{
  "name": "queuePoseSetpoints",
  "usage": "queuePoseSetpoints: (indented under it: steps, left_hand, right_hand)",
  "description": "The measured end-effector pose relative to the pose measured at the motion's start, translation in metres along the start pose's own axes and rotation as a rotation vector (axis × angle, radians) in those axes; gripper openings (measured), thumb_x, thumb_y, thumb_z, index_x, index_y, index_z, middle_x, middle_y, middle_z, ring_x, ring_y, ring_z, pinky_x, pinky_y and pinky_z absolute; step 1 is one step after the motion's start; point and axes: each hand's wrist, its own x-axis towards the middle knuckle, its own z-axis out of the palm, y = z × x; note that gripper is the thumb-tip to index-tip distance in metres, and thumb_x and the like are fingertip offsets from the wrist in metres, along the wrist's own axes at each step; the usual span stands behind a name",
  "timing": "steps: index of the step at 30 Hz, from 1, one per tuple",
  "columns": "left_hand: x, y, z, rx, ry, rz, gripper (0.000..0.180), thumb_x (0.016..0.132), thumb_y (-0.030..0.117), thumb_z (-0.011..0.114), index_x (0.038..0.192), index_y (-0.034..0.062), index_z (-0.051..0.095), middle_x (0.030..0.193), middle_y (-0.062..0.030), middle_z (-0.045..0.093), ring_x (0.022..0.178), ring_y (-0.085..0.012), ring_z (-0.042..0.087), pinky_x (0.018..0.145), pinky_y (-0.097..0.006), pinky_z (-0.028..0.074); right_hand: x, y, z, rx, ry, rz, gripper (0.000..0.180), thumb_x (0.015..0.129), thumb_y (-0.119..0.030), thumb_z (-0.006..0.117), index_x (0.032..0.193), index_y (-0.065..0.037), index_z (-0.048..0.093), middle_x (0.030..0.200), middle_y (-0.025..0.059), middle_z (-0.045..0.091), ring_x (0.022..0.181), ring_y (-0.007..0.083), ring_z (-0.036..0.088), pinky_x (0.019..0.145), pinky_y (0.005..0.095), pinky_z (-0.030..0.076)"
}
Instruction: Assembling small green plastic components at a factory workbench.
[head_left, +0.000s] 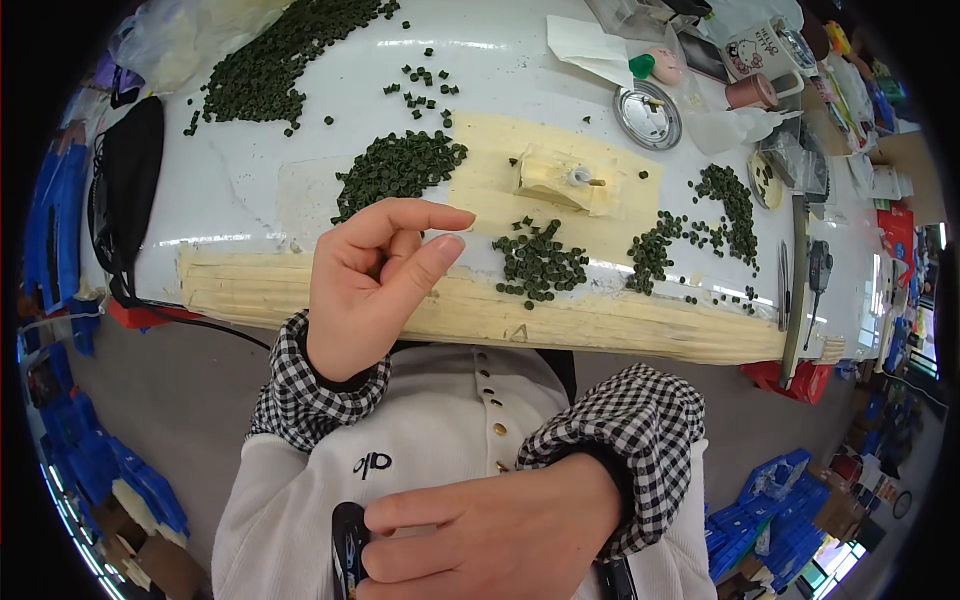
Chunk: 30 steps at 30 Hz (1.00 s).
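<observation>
A small black device [347,548], glossy and narrow, is held upright against the white top at the lower edge by the right hand [490,540], whose fingers are curled round it; its kind cannot be told. The left hand [375,285] is raised over the table edge, thumb and forefinger nearly pinched, seemingly holding nothing. Just beyond it a heap of dark green pellets [398,168] is spread on the white worktable [500,70], a smaller cluster [540,262] beside it. A cream taped fixture [558,178] is set between the heaps. A round metal tin [648,114] lies farther back.
</observation>
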Motion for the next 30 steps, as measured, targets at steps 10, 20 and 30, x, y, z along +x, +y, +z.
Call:
queuePoseSetpoints:
  steps: [10,20,30]
  left_hand:
    - [-0.002,0.003,-0.008,-0.806,-0.022,-0.241,0.019,0.094,0.005,0.049,0.113,0.0058,0.052,0.084,0.0009,0.046,0.072,-0.0075,0.04,0.064,-0.021,0.033]
    - [-0.005,-0.006,-0.012,-0.92,-0.049,-0.292,0.031,0.088,-0.007,0.043,0.116,0.0051,0.049,0.122,-0.0129,0.051,0.109,-0.0181,0.051,0.096,-0.03,0.042]
    - [-0.004,-0.005,-0.009,-1.016,-0.093,-0.334,0.021,0.1,0.007,0.038,0.119,0.0035,0.048,0.131,-0.0241,0.049,0.106,-0.0159,0.06,0.088,-0.023,0.053]
  right_hand:
    - [-0.006,0.007,0.002,-0.041,-0.035,-0.062,0.023,0.086,-0.029,0.057,0.093,-0.006,0.057,0.094,0.0104,0.052,0.088,0.0277,0.05,0.081,0.0398,0.04]
    - [0.006,-0.008,-0.027,0.143,-0.239,0.092,0.019,0.087,-0.026,0.055,0.087,-0.008,0.057,0.087,0.0089,0.051,0.084,0.0253,0.051,0.08,0.0389,0.04]
    - [-0.001,-0.004,-0.01,0.045,-0.073,-0.019,0.018,0.089,-0.026,0.051,0.089,-0.01,0.058,0.087,0.0078,0.05,0.083,0.0244,0.051,0.077,0.0372,0.039]
